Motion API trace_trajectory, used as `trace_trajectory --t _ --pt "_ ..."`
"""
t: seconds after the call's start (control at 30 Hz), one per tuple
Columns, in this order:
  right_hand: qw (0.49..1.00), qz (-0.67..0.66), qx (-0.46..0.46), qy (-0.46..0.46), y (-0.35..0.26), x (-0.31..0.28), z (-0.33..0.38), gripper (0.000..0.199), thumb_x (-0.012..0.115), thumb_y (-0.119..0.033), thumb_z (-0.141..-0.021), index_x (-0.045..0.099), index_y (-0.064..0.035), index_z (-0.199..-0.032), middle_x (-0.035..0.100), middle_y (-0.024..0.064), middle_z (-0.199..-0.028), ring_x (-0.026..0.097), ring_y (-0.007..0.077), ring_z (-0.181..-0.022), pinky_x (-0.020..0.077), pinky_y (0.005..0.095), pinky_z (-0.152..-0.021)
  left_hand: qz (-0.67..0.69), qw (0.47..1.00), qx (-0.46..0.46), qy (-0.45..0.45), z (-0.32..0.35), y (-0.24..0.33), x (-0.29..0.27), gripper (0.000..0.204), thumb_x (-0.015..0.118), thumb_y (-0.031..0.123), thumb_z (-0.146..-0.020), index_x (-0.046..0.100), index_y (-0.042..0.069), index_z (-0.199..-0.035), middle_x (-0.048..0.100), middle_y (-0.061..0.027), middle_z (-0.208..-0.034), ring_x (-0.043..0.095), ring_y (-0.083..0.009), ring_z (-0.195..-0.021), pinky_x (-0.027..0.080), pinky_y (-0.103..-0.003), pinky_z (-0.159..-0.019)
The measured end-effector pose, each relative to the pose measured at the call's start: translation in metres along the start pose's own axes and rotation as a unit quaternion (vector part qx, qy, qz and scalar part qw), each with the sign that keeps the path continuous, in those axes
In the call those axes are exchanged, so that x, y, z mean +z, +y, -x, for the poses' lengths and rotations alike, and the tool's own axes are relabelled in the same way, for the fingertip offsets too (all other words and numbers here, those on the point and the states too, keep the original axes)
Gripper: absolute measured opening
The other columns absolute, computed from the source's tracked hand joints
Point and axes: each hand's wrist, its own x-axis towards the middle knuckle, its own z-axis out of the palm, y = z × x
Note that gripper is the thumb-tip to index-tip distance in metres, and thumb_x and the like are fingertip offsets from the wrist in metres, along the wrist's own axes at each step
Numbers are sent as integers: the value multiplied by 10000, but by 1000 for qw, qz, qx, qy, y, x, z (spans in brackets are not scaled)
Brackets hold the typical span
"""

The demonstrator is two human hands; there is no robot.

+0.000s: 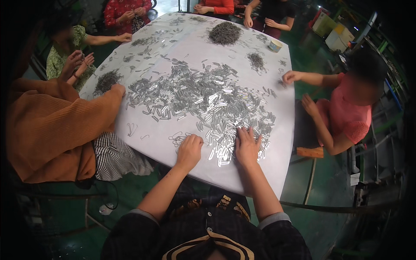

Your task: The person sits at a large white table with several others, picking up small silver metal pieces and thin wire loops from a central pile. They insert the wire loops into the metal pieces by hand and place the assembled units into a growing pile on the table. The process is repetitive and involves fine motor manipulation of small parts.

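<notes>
A wide spread of small, shiny, oblong metal pieces [214, 102] covers the middle of the white-covered table [208, 50]. On the near right part of that spread lies my right hand [248, 149], palm down with its fingers apart, touching the pieces. My left hand [190, 149] rests near the table's front edge with its fingers curled in. Whatever those fingers may hold is hidden. Beside it, partly behind the knuckles, is a small cluster of bent wire hooks [177, 139].
Dark heaps of wire hooks stand at the back [224, 34] and on the left [107, 81], with a smaller heap [256, 62] at the right. A small tub [275, 45] sits near the far right edge. Several people work around the table; one brown sleeve [65, 130] reaches close on my left.
</notes>
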Motion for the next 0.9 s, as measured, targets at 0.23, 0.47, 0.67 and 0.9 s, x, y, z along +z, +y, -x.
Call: trace_trajectory --t 0.23,0.47,0.67,0.9 --pt "993 -113 -9 36 -34 -20 41 468 504 9 -816 536 -77 -1274 602 161 -1206 512 303 -1209 244 550 -1072 49 998 -9 31 4 -2 -3 89 610 4 -807 540 30 -856 545 -113 -841 558 -324 -810 450 -411 -705" --pt "971 -227 62 49 -32 -4 80 203 550 -139 -923 614 -32 -1083 634 136 -698 575 284 -588 433 375 -558 106 992 16 66 8 -2 -6 123 604 -40 -807 557 13 -908 557 -131 -849 565 -332 -801 462 -394 -692" --pt "724 -636 251 -93 -29 -19 80 251 474 -190 -993 596 -1 -1103 649 68 -734 460 102 -514 354 236 -501 140 984 17 108 6 1 -11 188 592 -69 -816 618 -5 -991 587 -119 -833 598 -265 -732 476 -327 -637" --pt "620 -719 282 -139 -47 -36 79 221 507 -152 -974 621 23 -1050 691 123 -894 505 88 -566 386 213 -512 426 872 -239 49 15 25 -38 79 626 0 -867 624 -32 -939 664 -73 -826 600 -95 -659 477 -233 -582"
